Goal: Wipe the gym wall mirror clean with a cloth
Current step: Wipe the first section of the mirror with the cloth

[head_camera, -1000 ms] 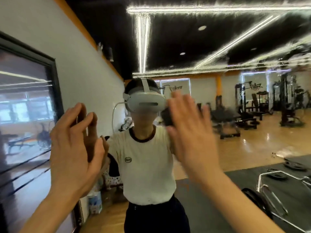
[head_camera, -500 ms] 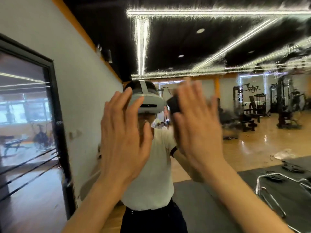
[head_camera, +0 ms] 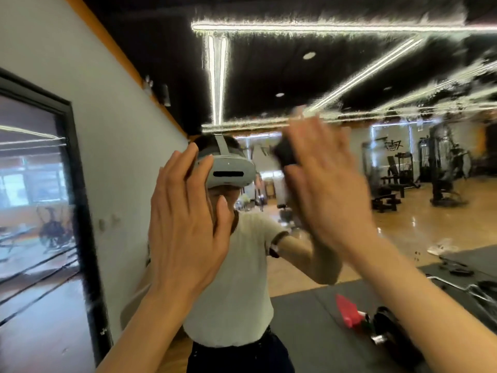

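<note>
My right hand (head_camera: 330,195) has flat fingers pressing the dark cloth (head_camera: 285,154) against the mirror (head_camera: 403,251) straight ahead, left hand (head_camera: 185,224) spread open and empty beside it.

black-framed window (head_camera: 40,200) | red object (head_camera: 347,309) | gym machines (head_camera: 441,170)

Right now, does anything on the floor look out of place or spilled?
Yes. A white crumpled thing lies loose on the wooden floor, and a red object lies on the dark mat.
</note>
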The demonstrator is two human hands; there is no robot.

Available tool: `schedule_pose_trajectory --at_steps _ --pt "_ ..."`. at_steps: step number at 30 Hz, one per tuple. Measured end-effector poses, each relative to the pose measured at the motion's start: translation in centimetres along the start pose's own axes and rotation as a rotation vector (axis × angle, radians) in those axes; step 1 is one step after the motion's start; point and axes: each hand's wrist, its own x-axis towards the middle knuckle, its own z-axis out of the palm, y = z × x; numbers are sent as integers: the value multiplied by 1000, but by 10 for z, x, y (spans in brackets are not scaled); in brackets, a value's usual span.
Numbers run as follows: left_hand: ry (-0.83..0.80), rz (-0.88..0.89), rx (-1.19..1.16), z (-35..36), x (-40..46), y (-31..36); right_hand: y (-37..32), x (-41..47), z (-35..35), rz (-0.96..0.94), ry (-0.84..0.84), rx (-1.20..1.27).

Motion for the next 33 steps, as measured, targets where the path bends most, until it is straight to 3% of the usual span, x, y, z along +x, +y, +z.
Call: schedule_pose_trajectory --at_steps 3,5,7,9,12,14,17,19,21,23,25,26,28,31,33 --pt "8 11 7 0 0 1 50 -4 -16 430 78 -23" --pt "6 16 17 1 0 1 33 0 -11 498 119 -26" --pt "9 21 24 1 1 2 -10 11 2 360 115 11" --pt "14 32 32 1 1 2 -51 20 16 78 64 19" --pt "12 33 29 0 1 1 -43 26 15 -146 -15 -45" --pt "7 29 30 0 1 0 -5 22 3 -4 -42 -8" --pt "5 21 36 0 1 0 48 13 -15 366 54 -6" --pt "-3 18 37 1 0 0 36 17 -12 465 101 -33" --pt "-11 6 38 0 0 1 -7 30 -1 359 90 16" --pt "-13 3 44 1 0 1 -53 38 16 73 44 35" --pt "-15 8 50 1 -1 0 -66 42 23 -141 5 6" --pt "-16 9 52 1 -1 -1 -57 44 21 -161 2 -4" --pt "-19 5 59 -1 -1 0 -22 42 10 -26 4 26" --pt "-23 -9 57 -1 0 1 42 33 -13 371 60 14" --pt "-27 -16 52 0 0 2 44 34 -14 499 101 -12"
